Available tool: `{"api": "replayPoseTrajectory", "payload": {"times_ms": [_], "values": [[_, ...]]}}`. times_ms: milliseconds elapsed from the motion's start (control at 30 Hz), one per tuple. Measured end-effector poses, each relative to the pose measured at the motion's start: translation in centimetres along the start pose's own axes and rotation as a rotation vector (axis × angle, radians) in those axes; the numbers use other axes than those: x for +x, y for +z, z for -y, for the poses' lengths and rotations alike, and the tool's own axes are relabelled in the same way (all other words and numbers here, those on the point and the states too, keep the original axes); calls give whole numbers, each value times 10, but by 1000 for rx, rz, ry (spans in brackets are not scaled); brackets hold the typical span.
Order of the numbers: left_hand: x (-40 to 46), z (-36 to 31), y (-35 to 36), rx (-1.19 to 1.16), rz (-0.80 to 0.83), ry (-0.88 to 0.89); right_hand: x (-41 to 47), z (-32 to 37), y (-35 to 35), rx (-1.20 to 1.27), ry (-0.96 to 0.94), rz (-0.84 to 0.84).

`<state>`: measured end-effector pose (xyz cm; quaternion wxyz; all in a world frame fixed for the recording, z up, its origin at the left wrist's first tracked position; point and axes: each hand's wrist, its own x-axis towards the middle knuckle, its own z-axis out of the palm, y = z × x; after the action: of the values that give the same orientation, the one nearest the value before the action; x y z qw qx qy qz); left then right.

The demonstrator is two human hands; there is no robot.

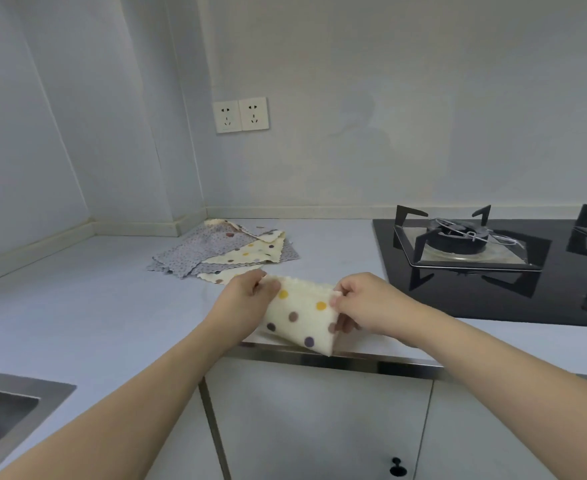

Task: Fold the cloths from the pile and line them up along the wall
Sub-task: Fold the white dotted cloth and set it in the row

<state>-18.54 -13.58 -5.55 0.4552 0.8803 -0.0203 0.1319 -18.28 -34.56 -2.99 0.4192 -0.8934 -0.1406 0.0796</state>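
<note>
So I've got a cream cloth with yellow and purple dots (302,318) held up over the front edge of the desk (94,299), one upper corner in each hand. My left hand (250,294) has its grip pinched on the left corner, thumb on the near side and fingers tucked behind, and my right hand (361,303) is doing the same on the right corner, with the thumb pressing the scalloped edge. The cloth hangs doubled over, its lower fold sagging down toward the metal trim of the desk, just above the cabinet doors (319,420). It's in the air, not lying flat. The pile of cloths (226,251) sits further back, near the corner where the two walls meet: a few grey ones with small spots spread out, plus cream dotted ones overlapping on top and poking out at the front. The pile is well apart from the cloth I'm holding, though the nearest cream one comes close to my left knuckles. Off to my right there's a black glass stove (492,271) with a burner grate, and at the lower left the corner of a steel sink (15,403). Two wall sockets (240,115) sit above the pile on the back wall (389,98).
</note>
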Motion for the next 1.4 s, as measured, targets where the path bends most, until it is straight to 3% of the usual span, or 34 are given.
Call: {"api": "replayPoseTrajectory", "payload": {"times_ms": [100, 200, 300, 467, 633, 733, 867, 933, 1067, 1167, 1300, 1400], "values": [[29, -6, 18, 91, -64, 6, 27, -6, -12, -61, 37, -98], [62, -4, 31, 276, 14, -35, 57, -13, -18, -136, 70, -138], [80, 4, 45, 473, 122, -23, 79, -30, -15, -357, 112, -135], [90, 7, 59, 754, 101, 9, 89, -49, -9, -505, 118, -103], [94, 7, 54, 639, 148, -89, 91, -38, -18, -411, 164, 0], [83, 7, 48, 516, 116, -148, 88, -35, -19, -523, 200, 40], [69, 5, 52, 620, 183, -196, 75, -27, -20, -642, 209, 57], [69, 0, 55, 522, 215, -229, 74, -29, -19, -482, 162, -7], [63, -18, 42, -225, 111, -393, 75, -39, -10, 425, 69, -185], [63, -20, 38, -459, 106, -438, 81, -41, -2, 759, 86, -270], [66, -19, 52, -482, -72, -356, 85, -30, 6, 901, 276, -304], [62, -19, 64, -324, -209, -137, 85, -22, 13, 651, 297, -395]]}}
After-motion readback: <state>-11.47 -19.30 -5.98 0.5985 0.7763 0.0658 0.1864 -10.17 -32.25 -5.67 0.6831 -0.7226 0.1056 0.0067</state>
